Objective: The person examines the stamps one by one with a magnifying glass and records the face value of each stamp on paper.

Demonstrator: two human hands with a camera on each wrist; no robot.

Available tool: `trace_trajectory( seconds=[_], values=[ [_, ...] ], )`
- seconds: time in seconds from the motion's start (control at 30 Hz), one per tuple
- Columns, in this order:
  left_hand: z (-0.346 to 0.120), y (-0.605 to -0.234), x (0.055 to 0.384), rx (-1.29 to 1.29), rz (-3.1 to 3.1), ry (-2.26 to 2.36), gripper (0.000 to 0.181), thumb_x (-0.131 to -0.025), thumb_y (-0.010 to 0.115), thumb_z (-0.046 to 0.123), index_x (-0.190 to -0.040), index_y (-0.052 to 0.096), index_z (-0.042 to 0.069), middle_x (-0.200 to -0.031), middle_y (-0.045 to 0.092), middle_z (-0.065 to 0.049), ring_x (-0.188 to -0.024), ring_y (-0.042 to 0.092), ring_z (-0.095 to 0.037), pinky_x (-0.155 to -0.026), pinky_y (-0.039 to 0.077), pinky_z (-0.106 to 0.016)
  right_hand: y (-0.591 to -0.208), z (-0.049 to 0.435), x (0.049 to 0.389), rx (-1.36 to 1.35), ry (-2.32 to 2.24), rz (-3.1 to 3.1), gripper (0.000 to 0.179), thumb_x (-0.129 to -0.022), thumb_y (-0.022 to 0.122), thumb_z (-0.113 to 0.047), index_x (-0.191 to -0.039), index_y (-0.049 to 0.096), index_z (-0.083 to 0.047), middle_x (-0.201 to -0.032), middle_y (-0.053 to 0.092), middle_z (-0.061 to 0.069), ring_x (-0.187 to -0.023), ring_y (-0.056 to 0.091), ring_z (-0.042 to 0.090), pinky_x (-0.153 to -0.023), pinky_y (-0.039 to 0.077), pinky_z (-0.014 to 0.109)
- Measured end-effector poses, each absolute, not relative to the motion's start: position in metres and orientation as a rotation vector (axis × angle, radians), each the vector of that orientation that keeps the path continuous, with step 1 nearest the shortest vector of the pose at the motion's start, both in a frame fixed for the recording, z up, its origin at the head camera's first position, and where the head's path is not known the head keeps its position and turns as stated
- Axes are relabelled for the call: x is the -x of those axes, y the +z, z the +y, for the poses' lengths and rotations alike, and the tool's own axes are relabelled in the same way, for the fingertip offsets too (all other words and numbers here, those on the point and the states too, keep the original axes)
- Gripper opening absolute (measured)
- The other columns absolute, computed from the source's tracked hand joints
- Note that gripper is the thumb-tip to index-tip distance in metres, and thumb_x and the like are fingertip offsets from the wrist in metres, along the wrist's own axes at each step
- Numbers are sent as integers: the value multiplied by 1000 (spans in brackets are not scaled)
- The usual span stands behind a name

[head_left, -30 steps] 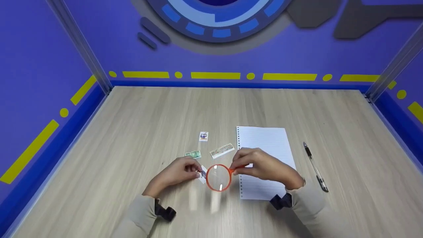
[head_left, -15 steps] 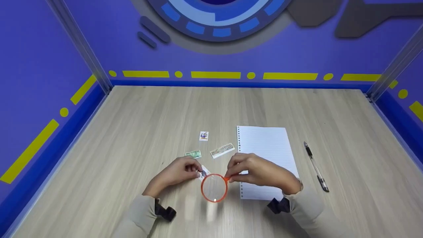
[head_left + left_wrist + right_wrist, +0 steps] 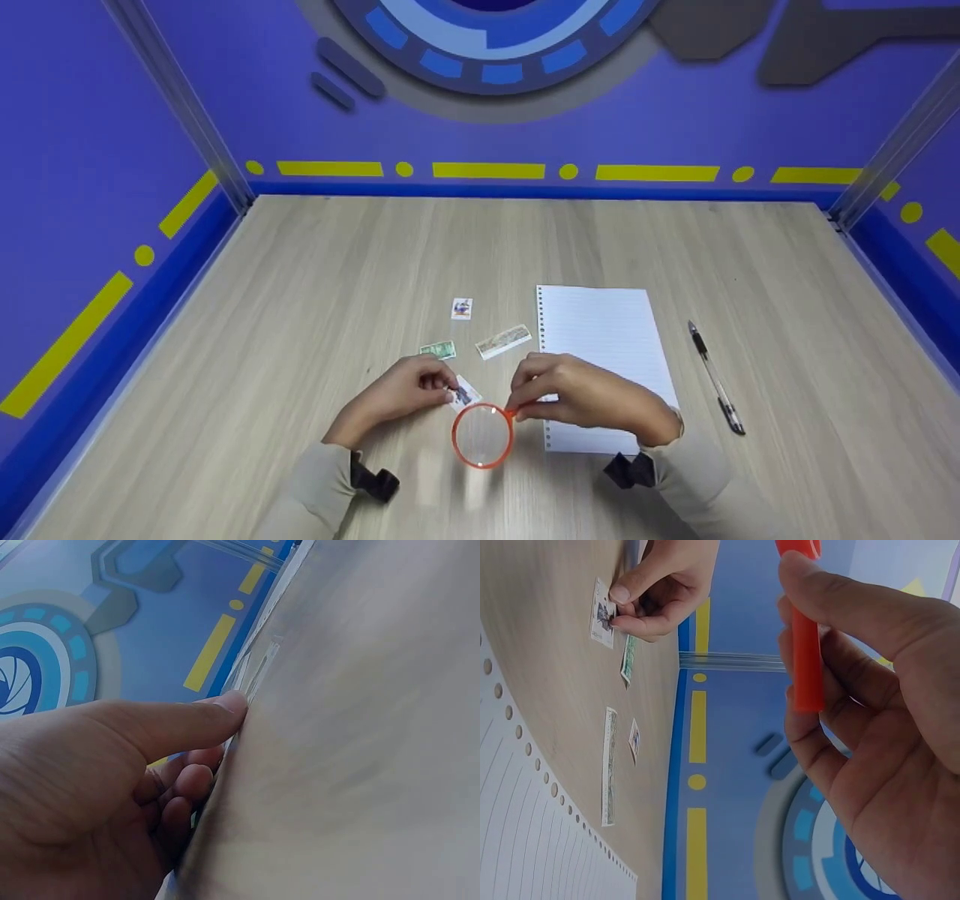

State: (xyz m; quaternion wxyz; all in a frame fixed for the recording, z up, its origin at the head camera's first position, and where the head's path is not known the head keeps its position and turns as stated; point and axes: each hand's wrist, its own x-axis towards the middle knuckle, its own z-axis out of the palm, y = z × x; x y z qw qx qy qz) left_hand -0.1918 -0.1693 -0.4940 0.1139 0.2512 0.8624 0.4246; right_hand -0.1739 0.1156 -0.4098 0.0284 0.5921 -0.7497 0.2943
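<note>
My right hand grips a magnifying glass by its orange handle. The round lens in its orange rim sits low over the wooden table, just in front of a white stamp with a dark picture. That stamp's left edge is pinched between the thumb and fingers of my left hand. In the right wrist view the same stamp shows by the left fingertips. A small green stamp lies just behind the left hand, and a long pale stamp lies farther right.
A colourful little stamp lies farther back on the table. Under the right hand is a lined sheet with punched holes along its left side. A black-capped clear pen rests to its right. Blue panels border the table.
My right hand has brought the magnifying glass toward me and a little left, uncovering more of the white stamp. The left hand keeps its place.
</note>
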Motion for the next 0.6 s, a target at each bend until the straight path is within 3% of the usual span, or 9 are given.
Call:
trace_trajectory(
  seconds=[0.27,0.6],
  values=[
    [-170,-492,191,-710,2535,1231,5,-84,70,8,-89,70,7,-78,57,3,-72,48,-2,-65,41,-16,-409,116,174,-1827,906,-2300,10,-87,69,-12,-95,76,-12,-87,65,-3,-84,59,7,-76,49,12],
    [-170,-494,193,-732,2536,1241,6,-83,71,7,-89,70,6,-79,59,-2,-73,49,-3,-65,41,-16,-408,119,174,-1794,921,-2319,10,-87,69,-12,-95,75,-13,-88,65,-2,-84,60,7,-76,50,13]
  ],
)
